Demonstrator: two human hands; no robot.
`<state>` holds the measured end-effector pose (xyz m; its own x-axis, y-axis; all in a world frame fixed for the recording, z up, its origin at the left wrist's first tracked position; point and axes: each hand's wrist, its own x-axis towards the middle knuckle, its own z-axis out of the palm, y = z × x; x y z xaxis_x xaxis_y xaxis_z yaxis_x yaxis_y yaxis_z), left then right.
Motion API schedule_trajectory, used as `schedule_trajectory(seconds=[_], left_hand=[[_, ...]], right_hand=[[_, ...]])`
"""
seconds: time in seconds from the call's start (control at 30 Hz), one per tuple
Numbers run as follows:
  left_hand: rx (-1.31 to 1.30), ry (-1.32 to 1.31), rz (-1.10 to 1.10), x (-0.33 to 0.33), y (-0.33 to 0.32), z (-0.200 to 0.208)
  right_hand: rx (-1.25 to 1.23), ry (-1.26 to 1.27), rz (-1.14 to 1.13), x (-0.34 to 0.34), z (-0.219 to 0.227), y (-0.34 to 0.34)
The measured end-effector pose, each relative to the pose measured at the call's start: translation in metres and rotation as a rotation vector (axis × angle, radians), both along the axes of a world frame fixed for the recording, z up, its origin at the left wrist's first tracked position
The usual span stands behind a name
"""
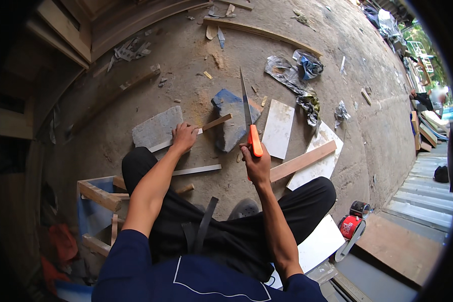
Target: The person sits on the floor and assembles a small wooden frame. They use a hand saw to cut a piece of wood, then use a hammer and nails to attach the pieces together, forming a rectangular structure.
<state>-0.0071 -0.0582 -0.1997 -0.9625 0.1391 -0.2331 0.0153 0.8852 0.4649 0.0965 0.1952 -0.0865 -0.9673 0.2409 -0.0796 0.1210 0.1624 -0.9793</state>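
Keep the wooden strip (217, 122) still: set aslant ahead of the left knee, pointing between 2 and 3 o'clock, with 12 straight away from the body. Hold it as now, clamped under the left hand (185, 137), well back from the bare brown end. Check the support at that end, by the blue-topped stone (231, 135); resting on it or just above, cannot tell. Find at the strip's 2 o'clock the hand saw (247, 111), its orange handle wrapped tight in the right hand (257, 165), blade toward 12 and seemingly apart from the wood. Better to bring the teeth square across, start lightly, then stroke long and even. Note also the grey block (153, 126) at the left hand's 10 o'clock, the loose white strip (197, 170) at 5, and the pale board (278, 129) at the saw's 4.
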Motion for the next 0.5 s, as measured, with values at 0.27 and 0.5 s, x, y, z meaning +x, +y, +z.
schedule_trajectory(seconds=[0.27, 0.5], left_hand=[[-0.162, -0.060, -0.117, -0.007, 0.001, 0.010], [-0.209, -0.201, -0.103, -0.021, -0.002, -0.005]], right_hand=[[0.161, -0.047, 0.046, 0.003, 0.016, -0.015], [0.300, -0.017, 0.151, 0.021, 0.019, -0.031]])
